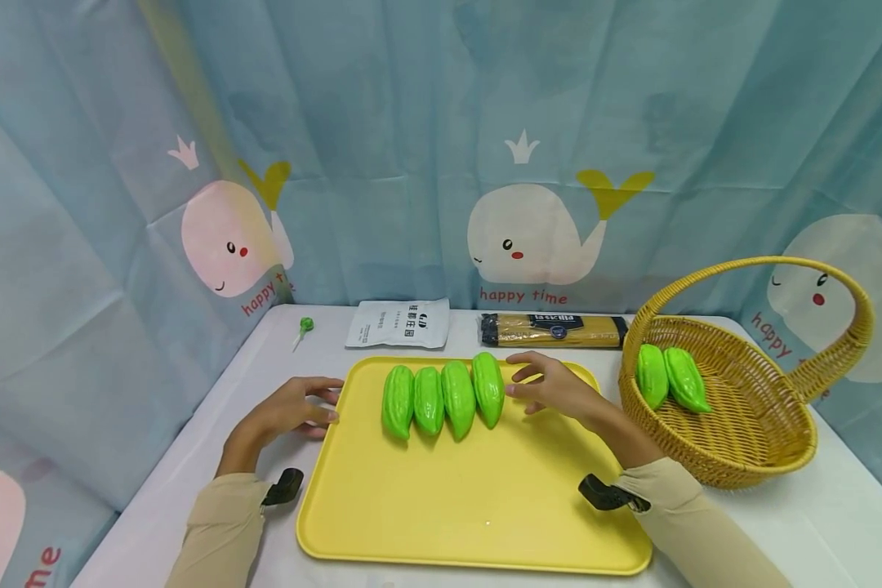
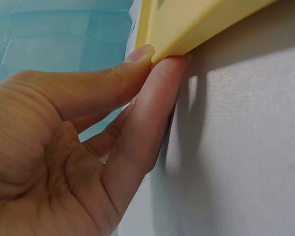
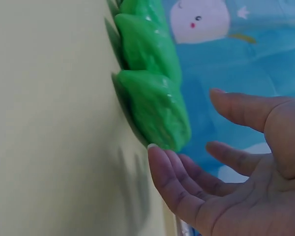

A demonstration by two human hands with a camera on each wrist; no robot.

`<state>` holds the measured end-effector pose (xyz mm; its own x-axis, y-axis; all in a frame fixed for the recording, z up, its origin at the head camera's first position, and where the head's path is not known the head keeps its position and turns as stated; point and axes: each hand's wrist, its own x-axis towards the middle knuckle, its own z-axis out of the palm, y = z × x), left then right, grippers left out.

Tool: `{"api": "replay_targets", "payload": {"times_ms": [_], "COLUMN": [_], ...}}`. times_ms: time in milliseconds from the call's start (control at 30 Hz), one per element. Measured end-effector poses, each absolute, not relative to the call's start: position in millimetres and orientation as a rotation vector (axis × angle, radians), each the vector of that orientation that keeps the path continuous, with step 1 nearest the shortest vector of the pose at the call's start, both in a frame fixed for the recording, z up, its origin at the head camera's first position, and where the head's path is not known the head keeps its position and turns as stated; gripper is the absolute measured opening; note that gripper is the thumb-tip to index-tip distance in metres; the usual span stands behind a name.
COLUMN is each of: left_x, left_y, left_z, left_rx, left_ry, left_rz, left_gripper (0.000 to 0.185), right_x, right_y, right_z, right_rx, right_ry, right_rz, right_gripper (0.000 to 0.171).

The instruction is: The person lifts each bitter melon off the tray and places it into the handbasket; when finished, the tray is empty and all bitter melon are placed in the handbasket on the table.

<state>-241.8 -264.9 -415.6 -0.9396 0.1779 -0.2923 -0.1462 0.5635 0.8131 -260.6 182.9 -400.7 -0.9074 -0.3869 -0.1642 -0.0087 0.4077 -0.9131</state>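
Observation:
Several glossy green bitter gourds (image 1: 429, 400) lie side by side on the far half of a yellow tray (image 1: 470, 514). At the tray's left edge is my left hand (image 1: 294, 408); in the left wrist view its thumb and a finger pinch the tray's rim (image 2: 187, 37). My right hand (image 1: 554, 388) is over the tray, just right of the rightmost bitter gourd (image 1: 488, 390). Its fingers are spread and slightly bent, holding nothing. In the right wrist view a fingertip is right at the end of the nearest bitter gourd (image 3: 157, 110).
At the right stands a wicker basket (image 1: 750, 457) with a tall handle, two bitter gourds (image 1: 669, 380) inside. Behind the tray lie a white packet (image 1: 398, 324) and a pack of dry noodles (image 1: 551, 330). A green lollipop (image 1: 305, 325) is at the back left. Printed curtains (image 1: 382, 122) enclose the table.

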Motion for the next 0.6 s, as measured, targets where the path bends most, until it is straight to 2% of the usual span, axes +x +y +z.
{"api": "replay_targets", "payload": {"times_ms": [600], "left_x": [-241], "left_y": [-267], "left_z": [-414], "left_rx": [0.088], "left_ry": [2.441], "left_rz": [1.363], "left_gripper": [0.067], "right_x": [-275], "right_y": [157], "right_z": [-414], "right_rx": [-0.196], "right_ry": [2.361], "right_rz": [-1.492], "right_gripper": [0.068]}}
